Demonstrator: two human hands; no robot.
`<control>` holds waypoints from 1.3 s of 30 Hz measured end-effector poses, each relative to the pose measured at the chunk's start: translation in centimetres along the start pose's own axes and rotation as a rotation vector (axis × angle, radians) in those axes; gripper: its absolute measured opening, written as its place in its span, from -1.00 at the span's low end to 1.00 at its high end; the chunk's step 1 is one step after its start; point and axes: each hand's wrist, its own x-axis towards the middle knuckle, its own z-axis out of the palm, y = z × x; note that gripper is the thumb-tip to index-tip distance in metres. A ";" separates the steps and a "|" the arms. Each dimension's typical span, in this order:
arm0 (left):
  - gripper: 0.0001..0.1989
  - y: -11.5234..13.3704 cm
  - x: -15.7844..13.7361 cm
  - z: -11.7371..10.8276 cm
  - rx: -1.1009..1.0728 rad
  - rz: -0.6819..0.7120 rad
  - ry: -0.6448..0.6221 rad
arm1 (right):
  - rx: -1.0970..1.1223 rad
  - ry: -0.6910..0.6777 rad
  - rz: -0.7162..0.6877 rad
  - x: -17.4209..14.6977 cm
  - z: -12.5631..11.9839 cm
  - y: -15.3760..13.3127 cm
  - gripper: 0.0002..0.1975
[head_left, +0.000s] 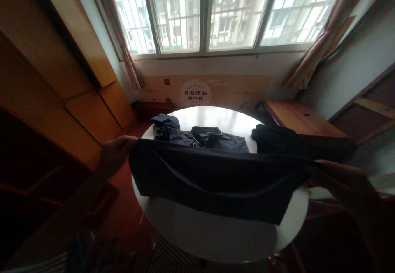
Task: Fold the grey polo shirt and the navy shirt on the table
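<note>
Head view: left hand (115, 154) and right hand (335, 180) each pinch an end of a dark garment (212, 178), stretched taut between them, its lower edge draping onto the round white table (216, 232). Folding looks barely begun; the piece is spread, not creased. Toward twelve o'clock lies a dark collared shirt (200, 138), flat; at two o'clock, another dark bundle (277, 139), near a wooden desk (304, 121).

- Dark shirt (212, 182): matt woven cloth, soft, lightly creased.
- Round table (216, 232): smooth white top, glossy, reflects window light.
- Wardrobe (70, 100): wood panels, satin sheen.
- Side desk (302, 121): reddish wood, smooth.
- Curtains (321, 38): matt cloth.
</note>
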 end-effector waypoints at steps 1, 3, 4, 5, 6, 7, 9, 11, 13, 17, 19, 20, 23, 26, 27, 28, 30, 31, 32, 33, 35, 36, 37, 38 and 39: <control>-0.57 -0.7 1.9 1.6 -0.044 0.013 0.017 | 0.059 -0.039 0.023 2.0 1.2 0.1 -0.53; -0.58 -2.2 5.4 4.8 -0.112 0.010 0.023 | 0.070 -0.019 -0.015 5.9 3.5 0.3 -0.45; -0.58 -3.1 7.0 6.4 -0.136 0.020 0.026 | 0.048 -0.022 -0.052 7.7 4.4 0.3 -0.42; -0.57 -4.1 8.5 8.0 -0.153 0.030 0.007 | 0.021 -0.025 -0.084 9.2 5.3 0.4 -0.39; -0.56 -5.1 9.8 9.5 -0.154 0.034 -0.003 | -0.013 -0.032 -0.112 10.7 6.2 0.6 -0.37; -0.54 -6.2 11.0 11.0 -0.136 0.029 -0.014 | -0.048 -0.045 -0.133 12.0 7.0 0.8 -0.36; -0.50 -8.2 12.7 13.8 -0.036 0.002 -0.057 | -0.126 -0.087 -0.162 14.6 8.5 1.6 -0.35; -0.49 -9.8 13.9 16.2 0.080 -0.014 -0.100 | -0.205 -0.158 -0.179 17.0 10.1 2.9 -0.36; -0.53 -11.0 14.7 18.1 0.147 -0.006 -0.129 | -0.284 -0.222 -0.176 19.3 11.6 4.4 -0.39; -0.75 -11.5 15.7 20.4 0.187 0.030 -0.151 | -0.561 -0.299 -0.099 22.4 14.2 7.1 -0.54; -0.80 -10.9 15.8 21.1 0.210 0.144 -0.183 | -0.646 -0.311 -0.089 23.1 15.3 7.9 -0.68; -0.79 -10.5 15.9 21.4 0.213 0.243 -0.244 | -0.644 -0.319 -0.119 23.3 15.8 8.2 -0.70; -0.71 -9.4 15.7 22.6 0.185 0.565 -0.530 | -0.545 -0.418 -0.306 23.6 17.6 8.3 -0.67; -0.62 -9.0 15.5 23.9 0.179 0.650 -0.651 | -0.505 -0.548 -0.391 24.0 19.2 8.1 -0.65; -0.63 -9.1 15.6 24.2 0.185 0.644 -0.655 | -0.509 -0.577 -0.387 24.2 19.6 8.1 -0.67; -0.67 -9.3 15.7 24.5 0.184 0.634 -0.660 | -0.512 -0.599 -0.379 24.3 19.9 8.1 -0.71; -0.72 -9.7 16.0 24.9 0.141 0.615 -0.686 | -0.501 -0.633 -0.373 24.6 20.1 8.1 -0.80; -0.71 -9.8 16.2 24.9 0.098 0.603 -0.704 | -0.491 -0.648 -0.375 24.7 20.1 8.1 -0.83; -0.68 -9.9 16.4 24.9 0.047 0.585 -0.721 | -0.480 -0.661 -0.376 24.8 20.0 8.2 -0.84; -0.65 -9.9 16.5 24.9 -0.001 0.562 -0.734 | -0.469 -0.671 -0.376 24.9 19.9 8.2 -0.84; -0.61 -9.8 16.7 24.7 -0.064 0.518 -0.741 | -0.453 -0.680 -0.370 24.9 19.5 8.3 -0.83; -0.59 -9.7 16.7 24.6 -0.079 0.503 -0.734 | -0.448 -0.680 -0.367 24.8 19.3 8.3 -0.82; -0.58 -9.6 16.7 24.4 -0.088 0.495 -0.725 | -0.443 -0.678 -0.365 24.8 19.2 8.4 -0.82; -0.57 -9.4 16.7 24.3 -0.094 0.492 -0.714 | -0.440 -0.673 -0.366 24.8 19.0 8.4 -0.83; -0.56 -9.3 16.6 24.2 -0.098 0.493 -0.702 | -0.439 -0.667 -0.368 24.7 18.8 8.4 -0.84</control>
